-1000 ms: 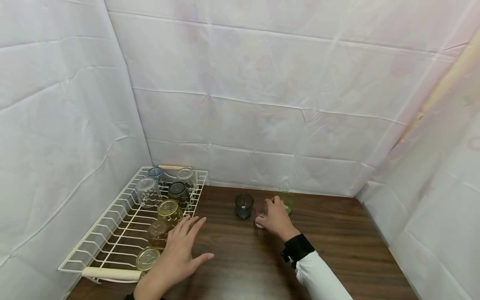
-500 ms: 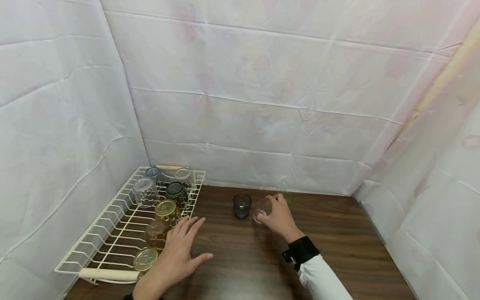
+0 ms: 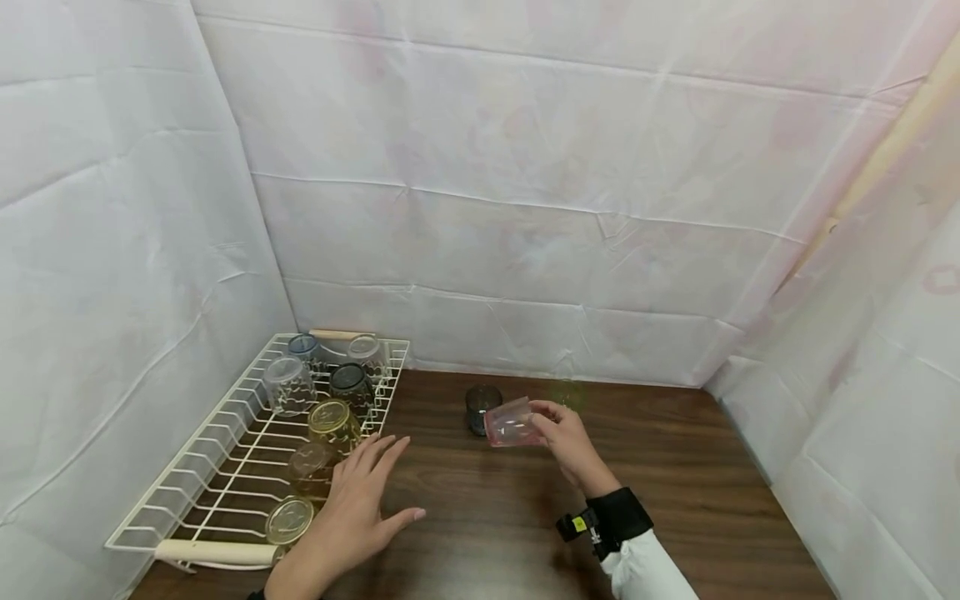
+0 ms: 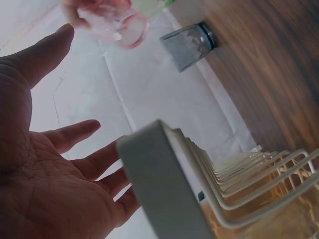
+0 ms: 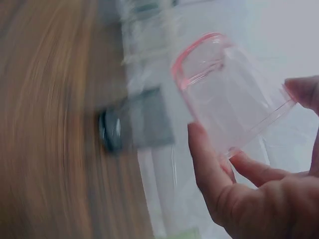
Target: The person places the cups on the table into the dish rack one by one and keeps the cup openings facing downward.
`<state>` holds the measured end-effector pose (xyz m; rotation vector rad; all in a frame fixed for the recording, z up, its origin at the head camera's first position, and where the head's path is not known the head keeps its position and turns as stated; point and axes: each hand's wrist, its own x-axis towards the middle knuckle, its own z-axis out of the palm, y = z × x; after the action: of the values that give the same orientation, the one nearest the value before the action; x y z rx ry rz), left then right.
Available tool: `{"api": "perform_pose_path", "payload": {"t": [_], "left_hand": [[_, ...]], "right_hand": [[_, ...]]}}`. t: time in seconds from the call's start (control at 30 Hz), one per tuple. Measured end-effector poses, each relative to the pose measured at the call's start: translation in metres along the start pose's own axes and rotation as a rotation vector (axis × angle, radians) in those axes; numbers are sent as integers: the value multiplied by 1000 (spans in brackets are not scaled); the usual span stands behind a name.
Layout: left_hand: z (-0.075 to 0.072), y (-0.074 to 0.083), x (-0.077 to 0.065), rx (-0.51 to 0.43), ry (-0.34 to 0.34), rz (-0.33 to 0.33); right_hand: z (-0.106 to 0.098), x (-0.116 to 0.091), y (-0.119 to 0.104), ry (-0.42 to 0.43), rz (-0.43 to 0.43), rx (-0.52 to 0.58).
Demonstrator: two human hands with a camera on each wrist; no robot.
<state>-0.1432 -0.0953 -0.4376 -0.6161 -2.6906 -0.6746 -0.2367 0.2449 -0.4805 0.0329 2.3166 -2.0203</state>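
Observation:
My right hand (image 3: 570, 442) grips a clear pink drinking glass (image 3: 512, 423) near its rim, tilted sideways above the table. In the right wrist view the pink glass (image 5: 224, 94) shows its thick base pointing away from the fingers. Just behind it a dark grey glass (image 3: 480, 404) stands upright on the table. A pale green glass (image 3: 566, 392) is partly hidden behind the right hand. My left hand (image 3: 360, 504) hangs with spread fingers beside the white wire rack (image 3: 225, 492) and holds nothing; the left wrist view shows its open palm (image 4: 55, 184).
Several upturned glasses stand in the rack: blue, clear, dark grey (image 3: 351, 383), yellow (image 3: 333, 421) and amber ones. The rack has wooden handles (image 3: 217, 552) at both ends. White sheeting (image 3: 487, 208) walls the brown wooden table (image 3: 675, 483) at the back and sides.
My right hand has lifted the pink glass off the table and tipped it sideways, its base now toward the left. The left hand has stayed almost still.

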Motion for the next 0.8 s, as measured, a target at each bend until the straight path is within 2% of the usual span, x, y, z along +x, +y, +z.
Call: {"api": "perform_pose_path", "payload": {"t": [0.07,0.3,0.43,0.63,0.8], "left_hand": [[1,1,1,0,11,15],[3,7,5,-2,11,39],[4,9,6,0,4,32],[6,11,5,-21,-13,19],[13,11,4,-55,-48,17]], "right_hand": [[1,-6,-3,-68,12,174],[4,-30,-11,-303,-67,609],[6,-37,-11,-319,-58,814],[6,-42,-11,-242,-12,932],[6,-44,-11,-225,1,956]]}}
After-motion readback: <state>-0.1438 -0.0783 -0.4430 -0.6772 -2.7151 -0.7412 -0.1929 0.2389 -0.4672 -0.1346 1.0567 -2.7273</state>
